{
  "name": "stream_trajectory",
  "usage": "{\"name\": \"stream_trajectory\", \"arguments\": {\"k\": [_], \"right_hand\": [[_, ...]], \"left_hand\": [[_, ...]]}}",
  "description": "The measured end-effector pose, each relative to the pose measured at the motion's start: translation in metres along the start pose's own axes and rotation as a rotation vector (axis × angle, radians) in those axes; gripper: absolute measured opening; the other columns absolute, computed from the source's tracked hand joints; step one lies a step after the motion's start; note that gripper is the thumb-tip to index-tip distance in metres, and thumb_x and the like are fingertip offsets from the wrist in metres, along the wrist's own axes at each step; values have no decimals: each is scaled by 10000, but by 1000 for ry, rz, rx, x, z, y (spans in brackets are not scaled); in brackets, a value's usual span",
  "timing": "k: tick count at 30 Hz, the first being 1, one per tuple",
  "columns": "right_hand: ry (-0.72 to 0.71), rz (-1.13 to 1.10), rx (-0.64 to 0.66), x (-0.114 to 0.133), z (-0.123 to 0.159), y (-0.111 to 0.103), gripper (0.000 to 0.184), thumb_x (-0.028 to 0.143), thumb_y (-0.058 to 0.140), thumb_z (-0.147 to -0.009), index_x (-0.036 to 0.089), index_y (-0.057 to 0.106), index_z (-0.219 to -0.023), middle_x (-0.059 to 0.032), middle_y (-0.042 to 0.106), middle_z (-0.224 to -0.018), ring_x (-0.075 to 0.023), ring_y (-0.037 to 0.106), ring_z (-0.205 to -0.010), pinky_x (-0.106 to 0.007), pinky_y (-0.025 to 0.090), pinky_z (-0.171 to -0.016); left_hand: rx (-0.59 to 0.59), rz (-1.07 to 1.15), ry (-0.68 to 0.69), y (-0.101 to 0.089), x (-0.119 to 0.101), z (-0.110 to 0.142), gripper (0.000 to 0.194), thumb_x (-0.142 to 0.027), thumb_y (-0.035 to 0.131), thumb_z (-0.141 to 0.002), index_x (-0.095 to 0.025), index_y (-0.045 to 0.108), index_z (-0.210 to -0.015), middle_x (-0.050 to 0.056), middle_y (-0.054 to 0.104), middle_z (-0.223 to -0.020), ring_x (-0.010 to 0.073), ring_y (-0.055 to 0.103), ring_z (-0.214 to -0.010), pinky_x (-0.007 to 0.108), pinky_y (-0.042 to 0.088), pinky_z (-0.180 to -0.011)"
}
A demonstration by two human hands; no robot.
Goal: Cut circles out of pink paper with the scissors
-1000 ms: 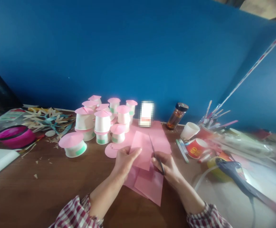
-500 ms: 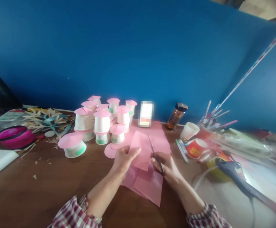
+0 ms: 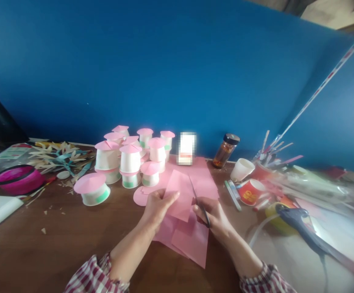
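My left hand [image 3: 160,207] grips the left edge of a pink paper sheet [image 3: 181,199], thumb on top. In my right hand [image 3: 211,213] is a pair of dark scissors [image 3: 194,189], its blades pointing away from me along the sheet's right edge. More pink paper [image 3: 192,240] lies on the table beneath both hands, and further pink sheets [image 3: 204,175] lie behind them. Left of the sheets, a pink paper disc [image 3: 140,196] rests flat. Several white paper cups with pink cone tops [image 3: 130,160] stand at the back left, some stacked.
One low pink-topped cup [image 3: 92,189] stands apart at left. At right are a jar of dark liquid [image 3: 225,150], a white cup [image 3: 242,169], a red paper cup [image 3: 252,191] and a glue gun [image 3: 301,226] with its cord. Wood strips [image 3: 62,156] pile up far left.
The view has tilted slightly, so most things sit a little lower in it. Both hands keep their grip, with hardly any movement of the paper or scissors.
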State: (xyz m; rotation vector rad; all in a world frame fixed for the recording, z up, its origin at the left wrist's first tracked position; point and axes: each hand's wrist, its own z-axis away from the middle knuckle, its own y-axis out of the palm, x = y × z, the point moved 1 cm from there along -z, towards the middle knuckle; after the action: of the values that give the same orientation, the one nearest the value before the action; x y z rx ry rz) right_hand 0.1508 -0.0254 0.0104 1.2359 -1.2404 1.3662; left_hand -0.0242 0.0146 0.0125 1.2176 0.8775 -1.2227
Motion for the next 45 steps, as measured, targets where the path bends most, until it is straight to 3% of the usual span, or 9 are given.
{"name": "stream_trajectory", "arguments": {"k": [5, 12, 27, 37, 45], "right_hand": [[-11, 1, -3, -2, -1, 0, 295, 413, 700, -739, 128, 625, -758, 45, 431, -558, -76, 374, -488, -202, 333, -450], [10, 7, 13, -11, -3, -3, 336, 442, 690, -746, 134, 652, -875, 38, 456, -570, -89, 396, -488, -213, 316, -455], [-46, 39, 38, -7, -3, -4, 335, 459, 665, -765, 128, 626, -793, 37, 442, -579, -93, 379, -518, -215, 276, -472], [10, -17, 20, -6, -2, -4, 317, 443, 700, -731, 138, 635, -788, 40, 443, -583, -85, 378, -505, -208, 302, -462], [6, -5, 12, -6, -1, -4, 290, 419, 694, -742, 142, 648, -813, 42, 447, -573, -81, 373, -493, -205, 293, -456]], "left_hand": [[5, -10, -15, -1, 0, 0, 335, -454, 724, -608, -143, 600, -623, 33, 607, -569, 187, 569, -551, 271, 397, -504], [23, -30, -10, -2, 0, -2, 346, -448, 722, -619, -159, 539, -572, 18, 576, -546, 174, 551, -539, 270, 397, -512], [44, -73, -27, -5, 11, -10, 421, -478, 740, -593, -178, 449, -541, -21, 489, -498, 132, 471, -484, 255, 362, -481], [64, -23, -18, -1, 1, 0, 329, -438, 719, -633, -150, 565, -593, 32, 603, -562, 190, 572, -548, 282, 413, -519], [59, -18, -32, -3, 1, -3, 327, -425, 733, -616, -142, 571, -590, 22, 575, -546, 169, 541, -534, 277, 406, -512]]}}
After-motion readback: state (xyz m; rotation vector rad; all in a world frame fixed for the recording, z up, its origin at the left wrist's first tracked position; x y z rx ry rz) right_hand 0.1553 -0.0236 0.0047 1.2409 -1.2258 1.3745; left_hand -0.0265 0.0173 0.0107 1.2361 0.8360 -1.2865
